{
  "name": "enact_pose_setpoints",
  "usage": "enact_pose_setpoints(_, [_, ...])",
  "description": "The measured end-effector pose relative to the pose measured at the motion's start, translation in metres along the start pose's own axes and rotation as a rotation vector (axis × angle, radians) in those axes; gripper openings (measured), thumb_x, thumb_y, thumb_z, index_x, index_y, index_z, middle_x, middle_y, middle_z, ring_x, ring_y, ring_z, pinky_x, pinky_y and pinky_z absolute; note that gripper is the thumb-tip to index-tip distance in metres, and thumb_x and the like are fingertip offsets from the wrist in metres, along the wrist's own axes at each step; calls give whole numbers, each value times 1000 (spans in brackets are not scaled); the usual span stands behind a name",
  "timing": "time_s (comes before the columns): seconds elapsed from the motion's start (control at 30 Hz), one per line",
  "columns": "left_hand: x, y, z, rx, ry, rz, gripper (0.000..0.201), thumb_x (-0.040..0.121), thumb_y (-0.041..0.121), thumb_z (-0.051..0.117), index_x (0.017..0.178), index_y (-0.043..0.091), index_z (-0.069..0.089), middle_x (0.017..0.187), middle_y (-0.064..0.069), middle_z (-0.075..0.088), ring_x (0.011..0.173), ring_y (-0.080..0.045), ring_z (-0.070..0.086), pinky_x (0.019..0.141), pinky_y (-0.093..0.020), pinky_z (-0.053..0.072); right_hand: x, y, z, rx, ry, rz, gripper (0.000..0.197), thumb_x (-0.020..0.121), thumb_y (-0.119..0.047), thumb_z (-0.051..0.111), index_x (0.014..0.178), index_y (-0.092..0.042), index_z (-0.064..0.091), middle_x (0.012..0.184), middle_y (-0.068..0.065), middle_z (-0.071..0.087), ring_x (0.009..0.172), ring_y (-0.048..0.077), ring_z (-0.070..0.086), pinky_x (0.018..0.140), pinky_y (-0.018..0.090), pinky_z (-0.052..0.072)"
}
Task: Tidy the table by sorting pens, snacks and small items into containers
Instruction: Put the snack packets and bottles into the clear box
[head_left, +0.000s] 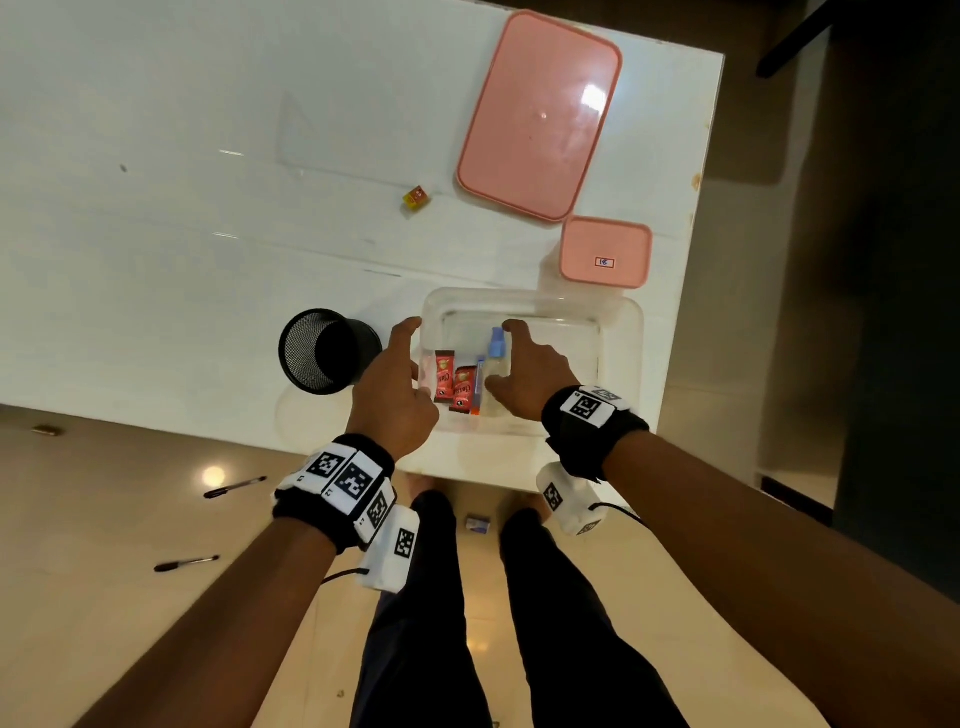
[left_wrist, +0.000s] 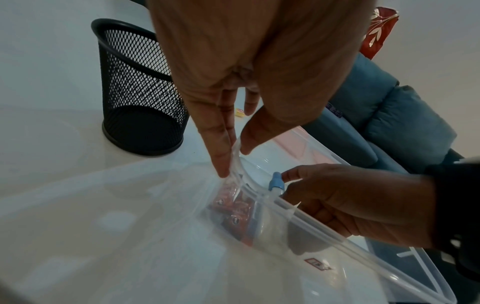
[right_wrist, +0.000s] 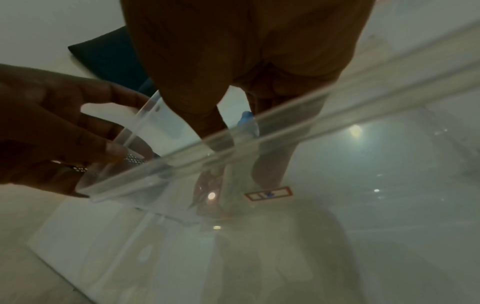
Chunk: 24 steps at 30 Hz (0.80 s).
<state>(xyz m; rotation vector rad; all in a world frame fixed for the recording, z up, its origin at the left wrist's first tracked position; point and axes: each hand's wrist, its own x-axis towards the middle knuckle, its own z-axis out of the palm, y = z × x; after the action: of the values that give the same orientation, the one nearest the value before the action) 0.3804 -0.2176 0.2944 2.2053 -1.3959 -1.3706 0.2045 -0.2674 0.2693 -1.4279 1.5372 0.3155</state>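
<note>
A clear plastic container (head_left: 623, 312) stands near the table's front edge. It holds two red snack packets (head_left: 453, 385) and a thin orange and blue item (head_left: 479, 384). My left hand (head_left: 415, 348) pinches the container's left rim (left_wrist: 324, 232), thumb inside and straight fingers outside. My right hand (head_left: 501, 358) reaches into the container, with index finger and thumb round a small clear bottle with a blue cap (head_left: 497, 344). The left wrist view shows that index finger touching the blue cap (left_wrist: 276, 183). A black mesh pen cup (head_left: 327, 351) stands empty just left of my left hand.
A large pink lid (head_left: 540, 114) and a small pink-lidded box (head_left: 605, 252) lie behind the container by the table's right edge. A small yellow and red cube (head_left: 415, 197) sits mid-table. Two pens (head_left: 235, 487) (head_left: 187, 563) and a small packet (head_left: 478, 524) lie on the floor.
</note>
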Motion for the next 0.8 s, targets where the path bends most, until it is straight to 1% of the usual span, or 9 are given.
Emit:
enact_pose_setpoints(0.07, [1,2,-3,-11,-24,1,82,79,-4,58,146,31,26,95,1,57,79,-20,62,74,-34,52,0,4,0,34,-33,15,80,87,-30,63,151,-26,15,101,10,67,80,30,66,76,35,54])
enact_pose_setpoints(0.2, [3,0,-7,-27,-56,3,84,78,-4,59,146,32,26,97,-1,58,79,-21,62,74,-33,51,-3,7,-4,-69,-27,-25,87,89,-38,64,155,-26,9,100,10,68,88,30,65,75,31,45])
enact_pose_setpoints(0.27, [3,0,-7,-34,-75,-7,84,79,-2,61,146,33,24,101,-2,58,81,-21,62,75,-34,53,-6,7,-11,-96,-36,-34,84,89,-45,63,154,-29,12,100,8,70,94,30,66,81,34,48])
enact_pose_setpoints(0.33, [3,0,-10,-37,-87,-5,81,83,5,63,147,33,22,105,-3,57,84,-20,63,80,-39,54,-9,2,-23,-143,-24,-72,67,88,-50,60,146,-35,29,105,3,71,99,28,65,88,38,50])
enact_pose_setpoints(0.4, [2,1,-16,-56,-85,5,76,86,16,65,147,31,22,107,-1,56,84,-15,63,79,-38,55,-17,-12,-42,-145,51,-147,39,90,-49,58,127,-38,51,97,-5,72,94,21,66,86,36,50])
enact_pose_setpoints(0.47, [2,4,-24,-60,-71,39,71,87,25,65,145,30,27,107,2,55,86,-12,63,77,-34,54,-25,-36,-65,-136,114,-229,21,91,-43,58,112,-37,60,89,-13,71,85,13,65,81,31,49])
enact_pose_setpoints(0.53, [2,9,-36,-50,-59,96,61,87,29,65,140,30,36,108,3,54,85,-12,63,75,-31,54,-24,-67,-87,-159,150,-294,18,92,-38,59,109,-34,63,88,-14,71,81,10,63,78,28,47])
enact_pose_setpoints(0.67, [3,19,-68,-44,-15,210,40,88,31,63,126,30,52,101,10,55,80,-6,61,73,-27,53,25,-123,-119,-236,182,-364,21,91,-29,63,111,-27,65,95,-7,71,89,15,63,78,24,40])
enact_pose_setpoints(0.8, [9,10,-107,-84,131,282,28,89,24,62,117,25,60,96,9,60,81,-8,62,78,-27,52,105,-165,-118,-412,149,-295,30,89,-34,65,118,-24,61,116,2,65,112,24,57,91,29,42])
